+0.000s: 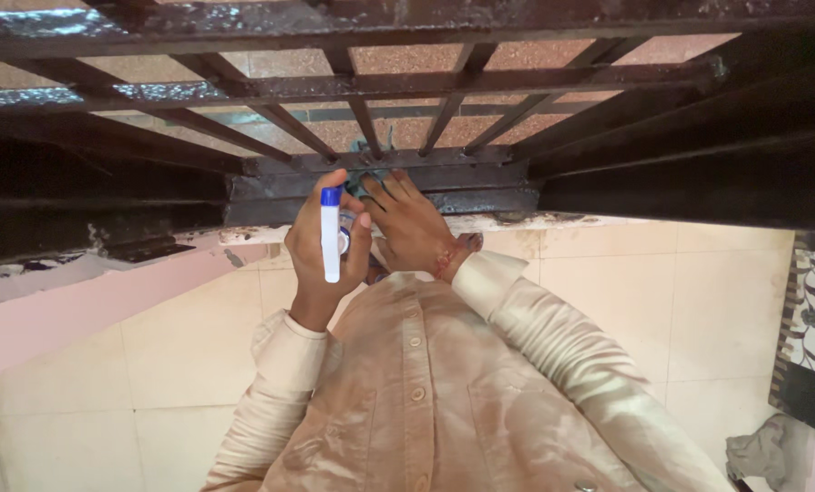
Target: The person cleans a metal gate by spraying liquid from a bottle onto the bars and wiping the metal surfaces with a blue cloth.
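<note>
Beige shirt (416, 392) closest. Left hand (321, 251) wrapped round white spray bottle (332, 235), right hand (412, 223) flat, pressing teal cloth (367, 173) on dark metal grille (380, 173); bottom rail mid-wipe, upper bars untouched.

Tiled floor (608, 301) (perhaps rag (764, 453) on it)

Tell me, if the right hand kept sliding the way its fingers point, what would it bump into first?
The right hand lies flat on a crumpled teal cloth against the dark metal gate's lower rail. Going straight on, its fingertips would probably meet that cloth first, then the slanted black bars beyond, though depth is unclear.
</note>
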